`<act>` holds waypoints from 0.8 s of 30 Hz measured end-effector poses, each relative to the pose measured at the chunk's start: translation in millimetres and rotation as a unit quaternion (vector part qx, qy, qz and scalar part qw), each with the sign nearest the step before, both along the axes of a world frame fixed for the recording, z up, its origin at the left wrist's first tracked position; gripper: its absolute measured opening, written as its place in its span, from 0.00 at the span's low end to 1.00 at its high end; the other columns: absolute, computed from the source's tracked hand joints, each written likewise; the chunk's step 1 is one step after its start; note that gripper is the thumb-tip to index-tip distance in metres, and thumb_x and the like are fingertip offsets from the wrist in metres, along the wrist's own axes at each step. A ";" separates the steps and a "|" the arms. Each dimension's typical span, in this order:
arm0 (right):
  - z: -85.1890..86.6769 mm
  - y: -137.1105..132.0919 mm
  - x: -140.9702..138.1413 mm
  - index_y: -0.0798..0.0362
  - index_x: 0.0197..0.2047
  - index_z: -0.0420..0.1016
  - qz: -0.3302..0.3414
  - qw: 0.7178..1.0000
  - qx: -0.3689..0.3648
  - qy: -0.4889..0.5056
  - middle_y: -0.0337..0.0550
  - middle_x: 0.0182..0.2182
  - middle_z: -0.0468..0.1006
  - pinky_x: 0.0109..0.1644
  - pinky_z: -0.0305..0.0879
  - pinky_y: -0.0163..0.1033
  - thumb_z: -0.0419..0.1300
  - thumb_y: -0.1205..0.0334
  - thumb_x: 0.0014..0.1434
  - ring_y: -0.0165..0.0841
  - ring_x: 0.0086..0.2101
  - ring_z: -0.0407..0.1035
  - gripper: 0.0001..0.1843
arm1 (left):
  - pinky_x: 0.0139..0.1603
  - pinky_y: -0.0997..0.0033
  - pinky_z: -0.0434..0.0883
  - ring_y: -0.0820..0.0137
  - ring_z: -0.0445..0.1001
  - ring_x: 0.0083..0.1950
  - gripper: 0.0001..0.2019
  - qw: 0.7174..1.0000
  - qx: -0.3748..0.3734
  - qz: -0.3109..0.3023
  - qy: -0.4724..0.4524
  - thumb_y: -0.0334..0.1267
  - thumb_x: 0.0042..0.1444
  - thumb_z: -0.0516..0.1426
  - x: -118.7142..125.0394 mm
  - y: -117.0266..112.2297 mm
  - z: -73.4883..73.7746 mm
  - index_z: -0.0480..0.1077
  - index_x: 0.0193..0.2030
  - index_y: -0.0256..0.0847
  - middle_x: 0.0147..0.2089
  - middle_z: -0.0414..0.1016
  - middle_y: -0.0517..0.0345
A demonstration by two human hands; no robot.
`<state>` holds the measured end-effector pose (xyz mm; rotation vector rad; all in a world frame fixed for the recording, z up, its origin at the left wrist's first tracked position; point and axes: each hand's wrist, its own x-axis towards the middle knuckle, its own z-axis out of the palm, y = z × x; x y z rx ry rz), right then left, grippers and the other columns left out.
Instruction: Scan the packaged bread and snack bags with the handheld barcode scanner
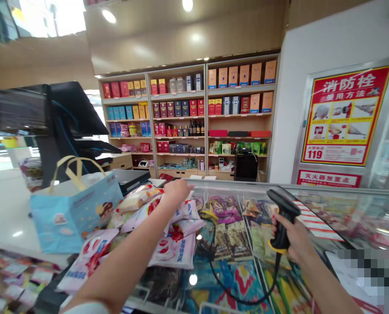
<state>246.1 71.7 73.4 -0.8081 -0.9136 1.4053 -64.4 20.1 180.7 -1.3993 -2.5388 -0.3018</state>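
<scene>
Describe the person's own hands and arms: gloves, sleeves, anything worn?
The left hand and right hand are bare: no gloves, and no ring, watch or band shows. The left arm and right arm are uncovered in view, apart from a white sleeve at the bottom edge, on the left arm.

1. Left forearm (125, 255) stretches bare from the lower left toward the frame's centre.
2. Left hand (176, 192) lies palm down, fingers extended.
3. Right forearm (325, 274) rises from the lower right.
4. Right hand (294, 237) curls closed, right of centre.
</scene>
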 end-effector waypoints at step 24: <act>-27.7 -23.5 -98.7 0.51 0.27 0.64 0.149 0.987 0.026 -0.058 0.33 0.16 0.68 0.18 0.61 0.34 0.72 0.53 0.40 0.28 0.16 0.62 0.20 | 0.50 0.57 0.67 0.51 0.71 0.55 0.23 0.999 -0.042 -0.020 -0.008 0.53 0.53 0.57 -44.2 -73.7 -72.5 0.72 0.46 0.35 0.52 0.73 0.37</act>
